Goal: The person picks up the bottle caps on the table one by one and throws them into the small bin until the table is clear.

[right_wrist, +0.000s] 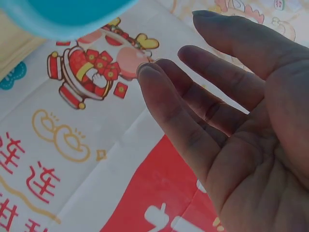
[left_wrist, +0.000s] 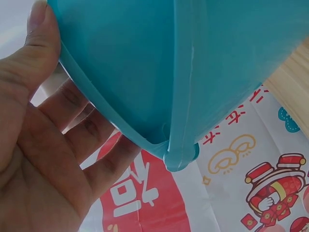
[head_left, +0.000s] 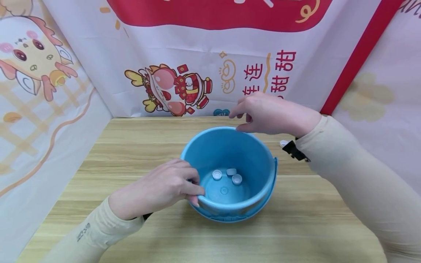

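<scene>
A blue plastic bucket (head_left: 227, 204) stands on the table, its handle lowered against the near side. Three white bottle caps (head_left: 236, 179) lie on its bottom. My left hand (head_left: 167, 184) grips the left rim; in the left wrist view, the thumb and fingers lie on either side of the bucket's edge (left_wrist: 89, 92). Above the far rim hovers my right hand (head_left: 263, 113), fingers loosely bent. Nothing is in that hand (right_wrist: 231, 121) in the right wrist view, where part of the bucket (right_wrist: 67, 14) shows at the top.
Another white cap (head_left: 284, 143) lies on the wooden table (head_left: 131, 146), partly hidden by the right wrist. Printed cloth (head_left: 204, 47) hangs behind the table and along both sides. A black strap (head_left: 294, 150) is on the right wrist.
</scene>
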`<action>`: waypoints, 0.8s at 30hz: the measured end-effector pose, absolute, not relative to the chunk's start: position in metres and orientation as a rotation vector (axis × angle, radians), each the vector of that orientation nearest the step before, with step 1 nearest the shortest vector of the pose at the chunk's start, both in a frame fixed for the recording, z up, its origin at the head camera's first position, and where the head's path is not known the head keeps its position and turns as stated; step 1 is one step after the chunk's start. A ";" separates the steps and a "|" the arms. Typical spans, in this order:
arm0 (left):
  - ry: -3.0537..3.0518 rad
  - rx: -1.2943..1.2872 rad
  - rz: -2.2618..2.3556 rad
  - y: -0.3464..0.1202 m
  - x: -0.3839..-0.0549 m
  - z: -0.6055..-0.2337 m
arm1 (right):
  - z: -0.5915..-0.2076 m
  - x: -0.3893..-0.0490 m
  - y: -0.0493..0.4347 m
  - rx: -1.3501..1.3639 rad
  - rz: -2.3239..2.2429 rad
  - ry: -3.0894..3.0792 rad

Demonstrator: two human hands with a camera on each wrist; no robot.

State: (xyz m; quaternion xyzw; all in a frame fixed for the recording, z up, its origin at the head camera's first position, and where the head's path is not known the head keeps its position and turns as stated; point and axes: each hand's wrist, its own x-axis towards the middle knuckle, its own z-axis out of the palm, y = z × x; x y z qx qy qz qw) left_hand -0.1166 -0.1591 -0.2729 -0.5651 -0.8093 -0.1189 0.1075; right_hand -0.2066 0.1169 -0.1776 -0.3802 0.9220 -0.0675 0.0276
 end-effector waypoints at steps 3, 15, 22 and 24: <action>-2.395 -1.659 -0.355 -0.160 -0.117 -0.274 | -0.177 -0.207 0.125 -1.163 -0.229 2.872; -2.362 -1.661 -0.348 -0.162 -0.118 -0.277 | -0.194 -0.214 0.184 -0.956 -0.274 2.956; -2.333 -1.660 -0.349 -0.161 -0.119 -0.277 | -0.229 -0.218 0.238 -0.767 -0.276 2.954; -2.330 -1.658 -0.346 -0.161 -0.119 -0.277 | -0.244 -0.220 0.256 -0.719 -0.287 2.925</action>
